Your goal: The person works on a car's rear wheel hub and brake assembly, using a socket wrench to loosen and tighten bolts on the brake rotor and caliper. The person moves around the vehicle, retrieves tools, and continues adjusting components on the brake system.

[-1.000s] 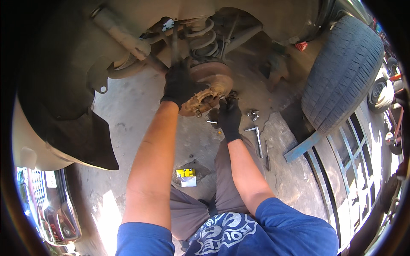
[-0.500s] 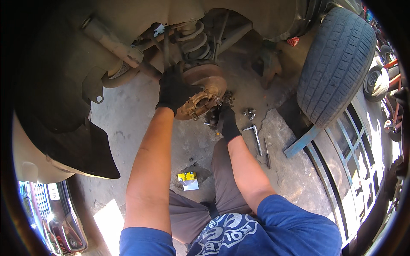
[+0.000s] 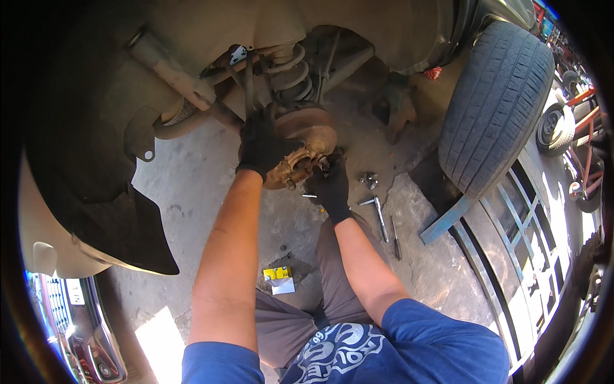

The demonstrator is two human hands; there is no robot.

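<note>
A rusty brake disc (image 3: 313, 120) with a hub (image 3: 297, 165) and wheel studs is mounted below the coil spring (image 3: 289, 64). My left hand (image 3: 261, 142), in a black glove, grips the left side of the disc and hub; its fingertips are partly hidden. My right hand (image 3: 330, 187), gloved too, is closed at the lower right of the hub, close to a stud. A short silver piece (image 3: 309, 196) sticks out beside its fingers, and what they hold is hidden. On the floor nearby lie a ratchet wrench (image 3: 381, 219), a screwdriver (image 3: 396, 239) and small metal parts (image 3: 368, 180).
A large tyre (image 3: 499, 109) stands at the right beside a blue metal bar (image 3: 446, 219) and a metal grating (image 3: 521, 214). A small yellow box (image 3: 277, 273) sits near my knees. Left, a black wheel-arch liner (image 3: 137, 233) hangs under a strut (image 3: 173, 70).
My right hand has shifted slightly down and left against the hub, with its back turned more toward me. My left hand keeps its grip. The whole view has moved a little.
</note>
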